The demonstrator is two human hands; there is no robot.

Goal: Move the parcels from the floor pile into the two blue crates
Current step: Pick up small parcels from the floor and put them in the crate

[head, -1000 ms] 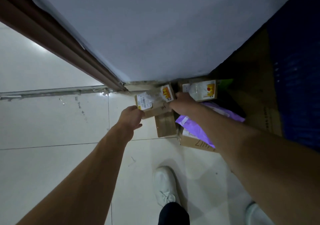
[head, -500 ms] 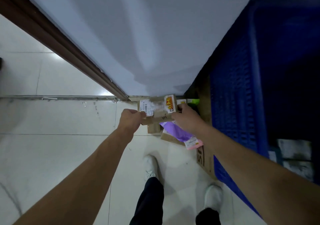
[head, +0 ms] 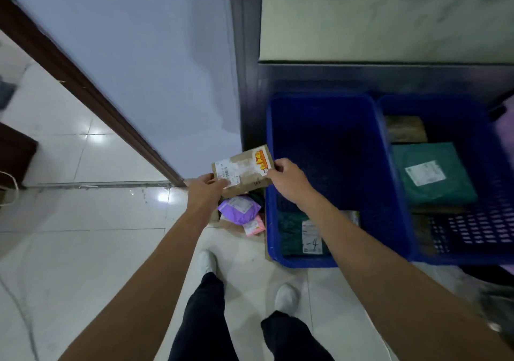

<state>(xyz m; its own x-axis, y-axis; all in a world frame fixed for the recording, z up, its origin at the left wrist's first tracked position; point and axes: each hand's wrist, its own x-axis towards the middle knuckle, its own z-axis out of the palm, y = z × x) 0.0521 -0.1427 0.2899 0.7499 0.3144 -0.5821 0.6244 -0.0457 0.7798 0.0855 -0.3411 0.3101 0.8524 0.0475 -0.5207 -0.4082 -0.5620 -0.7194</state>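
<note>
A flat cardboard parcel (head: 241,169) is held in the air by both hands. The left hand (head: 207,191) grips its 8 o'clock corner; the right hand (head: 286,177) pinches its 3 o'clock edge. It hangs at the 9 o'clock rim of one blue crate (head: 319,98). A second blue crate (head: 472,257) stands at that crate's 3 o'clock. The floor pile (head: 239,210) lies at the parcel's 6 o'clock.

Left crate (head: 331,149), mid-frame: upper part bare, room to enter; green bag (head: 292,232) fills lower end. Right crate (head: 472,232) crowded w/ parcels (head: 434,177).
</note>
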